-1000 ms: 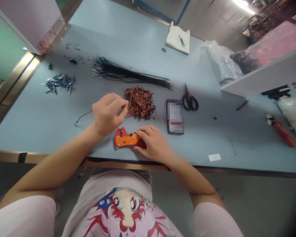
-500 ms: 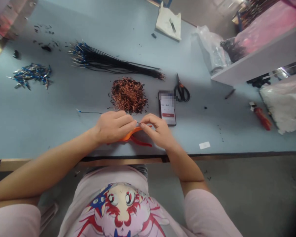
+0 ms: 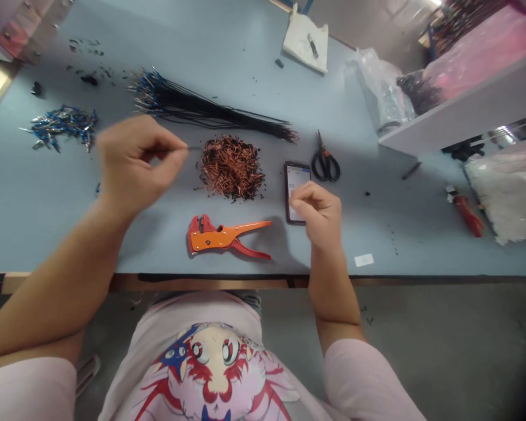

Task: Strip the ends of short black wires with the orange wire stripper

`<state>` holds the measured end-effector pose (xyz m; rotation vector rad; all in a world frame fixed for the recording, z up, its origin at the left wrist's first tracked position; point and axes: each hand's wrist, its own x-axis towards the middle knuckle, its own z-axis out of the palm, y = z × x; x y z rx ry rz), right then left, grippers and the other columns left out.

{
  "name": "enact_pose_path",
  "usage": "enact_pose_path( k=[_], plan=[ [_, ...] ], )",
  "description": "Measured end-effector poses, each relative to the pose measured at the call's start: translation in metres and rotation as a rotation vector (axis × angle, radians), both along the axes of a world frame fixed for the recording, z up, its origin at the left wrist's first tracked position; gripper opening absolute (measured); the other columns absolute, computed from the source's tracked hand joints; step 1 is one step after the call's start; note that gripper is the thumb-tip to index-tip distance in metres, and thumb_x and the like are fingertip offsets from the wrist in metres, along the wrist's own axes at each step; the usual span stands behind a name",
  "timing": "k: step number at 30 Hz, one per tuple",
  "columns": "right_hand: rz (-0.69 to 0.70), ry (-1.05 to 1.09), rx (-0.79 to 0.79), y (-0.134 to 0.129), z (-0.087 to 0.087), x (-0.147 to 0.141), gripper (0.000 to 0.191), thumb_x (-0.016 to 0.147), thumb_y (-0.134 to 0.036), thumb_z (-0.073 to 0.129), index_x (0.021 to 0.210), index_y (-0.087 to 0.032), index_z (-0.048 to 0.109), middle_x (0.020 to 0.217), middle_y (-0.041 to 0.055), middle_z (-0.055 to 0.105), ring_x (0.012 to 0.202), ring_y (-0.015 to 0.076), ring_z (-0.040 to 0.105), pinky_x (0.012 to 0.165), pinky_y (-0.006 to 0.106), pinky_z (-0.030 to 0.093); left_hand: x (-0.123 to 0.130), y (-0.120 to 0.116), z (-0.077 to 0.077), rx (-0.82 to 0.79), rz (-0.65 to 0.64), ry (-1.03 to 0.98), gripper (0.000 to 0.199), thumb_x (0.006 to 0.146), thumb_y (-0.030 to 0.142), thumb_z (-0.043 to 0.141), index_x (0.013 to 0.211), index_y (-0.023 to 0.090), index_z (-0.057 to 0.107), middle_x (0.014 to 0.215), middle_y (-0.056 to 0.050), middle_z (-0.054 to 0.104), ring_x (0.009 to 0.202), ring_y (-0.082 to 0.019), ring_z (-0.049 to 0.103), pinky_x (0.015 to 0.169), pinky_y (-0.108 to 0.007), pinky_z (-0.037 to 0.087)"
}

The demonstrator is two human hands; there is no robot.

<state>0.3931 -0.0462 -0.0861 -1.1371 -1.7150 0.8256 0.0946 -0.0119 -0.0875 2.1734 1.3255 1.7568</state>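
Note:
My left hand (image 3: 135, 164) is raised over the table, pinching a thin black wire (image 3: 170, 149) between its fingertips. The wire points toward a heap of copper-coloured wire scraps (image 3: 232, 166). My right hand (image 3: 315, 210) hangs with loosely curled fingers over the lower part of a smartphone (image 3: 296, 181), holding nothing. An orange-and-red wire stripper (image 3: 214, 237) lies untouched between my hands. Behind the scraps lies a bundle of black wires with blue-tipped ends (image 3: 201, 111). Loose blue metal terminals (image 3: 63, 126) lie to the left of my left hand.
Black-handled scissors (image 3: 325, 164) lie beside the phone on the pale blue workbench (image 3: 39, 234). A plastic bag (image 3: 383, 90) and a white shelf (image 3: 456, 111) stand at the back right. A red-handled tool (image 3: 467, 216) lies further right.
My left hand has lifted up and left with the thin wire. My right hand has let go of the stripper and moved over the phone. The stripper now lies alone on the bench.

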Motion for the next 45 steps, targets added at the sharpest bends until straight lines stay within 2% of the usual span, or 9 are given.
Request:
enact_pose_path(
  k=[3,9,17,22,26,31,34,41,45],
  plan=[
    [-0.037,-0.241,0.020,0.006,-0.012,-0.005,0.011,0.085,-0.018,0.062,0.082,-0.022,0.072,0.077,0.0015,0.069,0.070,0.0161,0.061,0.068,0.032,0.048,-0.010,0.014,-0.008,-0.059,0.170,-0.178,0.007,0.066,0.013,0.075,0.066,0.020,0.073,0.056,0.006,0.060,0.049,-0.006,0.046,0.045,-0.021,0.030],
    [-0.015,-0.482,0.235,0.010,-0.042,-0.019,0.031,0.093,-0.011,0.047,0.106,-0.019,0.073,0.094,0.0074,0.077,0.090,0.0211,0.069,0.084,0.038,0.053,0.010,0.001,-0.012,-0.099,0.069,-0.055,0.004,0.073,0.019,0.074,0.069,0.021,0.074,0.055,0.005,0.055,0.051,-0.007,0.043,0.049,-0.025,0.029],
    [-0.213,-0.541,0.285,0.008,-0.038,-0.015,0.015,0.091,-0.026,0.065,0.080,-0.020,0.072,0.078,0.0051,0.075,0.073,0.0206,0.068,0.074,0.035,0.053,0.015,0.001,-0.015,-0.185,0.033,-0.074,0.006,0.072,0.019,0.072,0.069,0.024,0.073,0.058,0.004,0.057,0.052,-0.009,0.042,0.051,-0.028,0.028],
    [-0.078,-0.539,0.270,0.007,-0.035,-0.016,0.021,0.095,-0.019,0.052,0.105,-0.020,0.071,0.100,0.0076,0.076,0.092,0.0223,0.069,0.083,0.038,0.053,0.017,0.000,-0.015,-0.235,0.046,-0.102,0.006,0.071,0.019,0.073,0.067,0.023,0.073,0.057,0.003,0.056,0.053,-0.010,0.043,0.053,-0.028,0.030],
    [0.118,-0.553,0.148,-0.004,-0.018,-0.020,0.013,0.094,-0.028,0.061,0.094,-0.020,0.070,0.096,0.0071,0.074,0.093,0.0230,0.065,0.088,0.039,0.051,0.016,0.000,-0.015,-0.246,0.059,-0.193,0.005,0.072,0.018,0.073,0.070,0.023,0.074,0.062,0.003,0.061,0.055,-0.010,0.045,0.052,-0.027,0.032],
    [0.480,-0.806,-0.072,-0.022,-0.004,-0.033,0.069,0.067,-0.051,0.086,0.123,-0.016,0.063,0.121,0.0149,0.065,0.112,0.0332,0.055,0.096,0.049,0.048,0.011,0.006,-0.014,-0.310,0.069,-0.479,0.009,0.070,0.014,0.071,0.073,0.022,0.074,0.065,0.003,0.065,0.058,-0.009,0.048,0.055,-0.026,0.036],
    [0.486,-0.889,-0.071,-0.028,-0.007,-0.040,0.062,0.070,-0.039,0.082,0.123,-0.013,0.063,0.121,0.0167,0.063,0.110,0.0339,0.054,0.095,0.051,0.047,0.009,0.010,-0.018,-0.368,0.030,-0.608,0.006,0.068,0.016,0.073,0.072,0.020,0.072,0.065,0.003,0.063,0.059,-0.009,0.050,0.057,-0.027,0.038],
    [0.254,-0.412,-0.206,-0.018,-0.008,-0.027,0.041,0.067,-0.021,0.065,0.107,-0.016,0.065,0.106,0.0116,0.069,0.095,0.0263,0.065,0.088,0.042,0.053,0.011,0.016,-0.027,-0.315,0.033,-0.676,0.041,0.064,0.049,0.087,0.073,0.019,0.062,0.061,0.005,0.054,0.056,-0.005,0.044,0.053,-0.026,0.034],
    [0.249,0.081,-0.501,-0.009,-0.007,-0.015,0.042,0.078,-0.031,0.052,0.117,-0.019,0.063,0.117,0.0110,0.069,0.110,0.0278,0.065,0.097,0.047,0.051,0.024,0.002,-0.020,-0.327,0.015,-0.638,0.028,0.073,0.042,0.082,0.073,0.021,0.064,0.065,0.004,0.057,0.059,-0.007,0.049,0.055,-0.026,0.037]
  ],
)
